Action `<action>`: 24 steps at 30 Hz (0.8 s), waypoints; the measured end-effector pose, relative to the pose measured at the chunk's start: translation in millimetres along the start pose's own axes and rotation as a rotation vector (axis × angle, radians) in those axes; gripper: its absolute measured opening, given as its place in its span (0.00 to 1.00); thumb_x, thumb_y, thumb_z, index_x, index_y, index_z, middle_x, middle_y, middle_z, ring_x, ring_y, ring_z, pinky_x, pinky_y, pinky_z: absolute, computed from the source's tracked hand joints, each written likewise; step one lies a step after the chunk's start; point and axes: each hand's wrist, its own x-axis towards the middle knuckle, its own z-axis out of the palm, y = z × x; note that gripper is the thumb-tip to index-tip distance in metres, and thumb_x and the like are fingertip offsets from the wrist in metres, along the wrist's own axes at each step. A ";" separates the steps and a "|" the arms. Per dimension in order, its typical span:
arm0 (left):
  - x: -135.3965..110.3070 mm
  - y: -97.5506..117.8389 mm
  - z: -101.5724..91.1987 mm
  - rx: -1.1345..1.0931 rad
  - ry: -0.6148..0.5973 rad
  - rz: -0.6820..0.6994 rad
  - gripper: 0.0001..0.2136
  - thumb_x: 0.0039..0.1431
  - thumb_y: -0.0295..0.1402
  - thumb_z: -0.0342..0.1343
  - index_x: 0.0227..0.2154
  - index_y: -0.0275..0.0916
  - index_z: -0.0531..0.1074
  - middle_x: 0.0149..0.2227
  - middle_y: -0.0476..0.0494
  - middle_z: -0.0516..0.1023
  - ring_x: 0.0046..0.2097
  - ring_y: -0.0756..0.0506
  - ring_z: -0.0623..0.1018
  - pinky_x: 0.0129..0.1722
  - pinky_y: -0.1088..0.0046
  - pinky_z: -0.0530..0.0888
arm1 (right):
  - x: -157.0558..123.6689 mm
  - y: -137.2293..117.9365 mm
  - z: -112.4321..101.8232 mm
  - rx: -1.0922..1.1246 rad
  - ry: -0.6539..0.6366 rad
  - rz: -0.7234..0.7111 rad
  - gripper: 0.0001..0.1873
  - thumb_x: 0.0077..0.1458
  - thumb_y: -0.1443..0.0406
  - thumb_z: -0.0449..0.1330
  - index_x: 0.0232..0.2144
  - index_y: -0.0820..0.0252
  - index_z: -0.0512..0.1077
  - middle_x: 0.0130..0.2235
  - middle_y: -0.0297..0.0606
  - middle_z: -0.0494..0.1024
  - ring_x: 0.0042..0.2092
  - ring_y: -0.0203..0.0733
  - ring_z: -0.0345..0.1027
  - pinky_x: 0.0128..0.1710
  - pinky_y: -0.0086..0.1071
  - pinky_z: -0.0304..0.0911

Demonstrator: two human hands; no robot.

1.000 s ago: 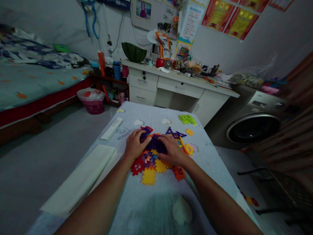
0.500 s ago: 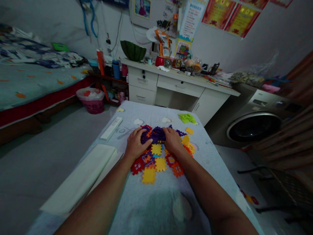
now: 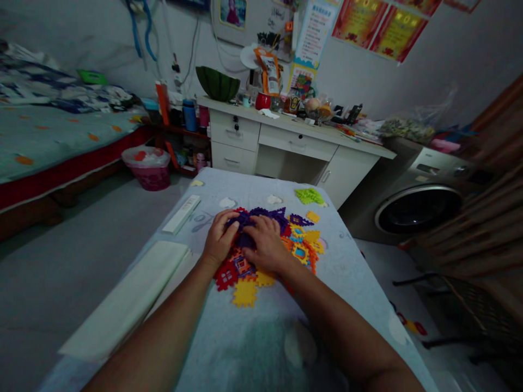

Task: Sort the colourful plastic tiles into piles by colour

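A heap of plastic interlocking tiles with toothed edges lies on the cloth-covered table [image 3: 261, 326]. My left hand [image 3: 219, 238] is closed around the left side of the purple tiles [image 3: 281, 219], thumb towards me. Over the middle of the heap, my right hand [image 3: 266, 245] has its fingers and thumb curved about a purple tile. The two hands are close together. Near them lie a yellow tile [image 3: 245, 293], a dark red window tile [image 3: 226, 276] and orange tiles [image 3: 314, 260]. My hands hide part of the heap.
Light green tiles [image 3: 309, 196] sit at the table's far right corner. A long white box [image 3: 182, 215] and a folded pale sheet [image 3: 126, 299] lie along the left side. Beyond the table stand a white desk [image 3: 235, 136] and a washing machine [image 3: 425, 201].
My right hand has moved left and towards me, from the right side of the purple tiles onto their middle. Purple and yellow tiles on the right are now uncovered. My left hand stays at the heap's left.
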 end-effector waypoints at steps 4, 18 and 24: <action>0.5 -3.2 -0.2 -0.037 0.046 -0.026 0.14 0.63 0.41 0.48 0.43 0.40 0.73 0.51 0.41 0.73 0.57 0.42 0.71 0.62 0.60 0.65 | -6.1 -13.2 9.4 0.054 -0.085 -0.078 0.25 0.55 0.53 0.61 0.54 0.48 0.67 0.61 0.42 0.66 0.63 0.55 0.50 0.64 0.58 0.37; 1.8 -10.0 7.0 0.194 -0.058 -0.056 0.14 0.59 0.43 0.52 0.42 0.41 0.73 0.47 0.41 0.74 0.52 0.41 0.73 0.57 0.58 0.69 | 33.1 65.3 -31.4 -0.017 -0.123 0.132 0.14 0.57 0.61 0.56 0.42 0.61 0.74 0.45 0.44 0.75 0.47 0.46 0.67 0.50 0.40 0.60; 1.4 -11.4 5.9 0.212 -0.086 -0.047 0.15 0.59 0.43 0.51 0.42 0.40 0.72 0.47 0.41 0.75 0.52 0.41 0.73 0.56 0.58 0.69 | 81.6 73.1 -0.3 -0.061 -0.165 0.187 0.30 0.53 0.61 0.61 0.58 0.57 0.65 0.59 0.47 0.67 0.57 0.51 0.61 0.53 0.43 0.59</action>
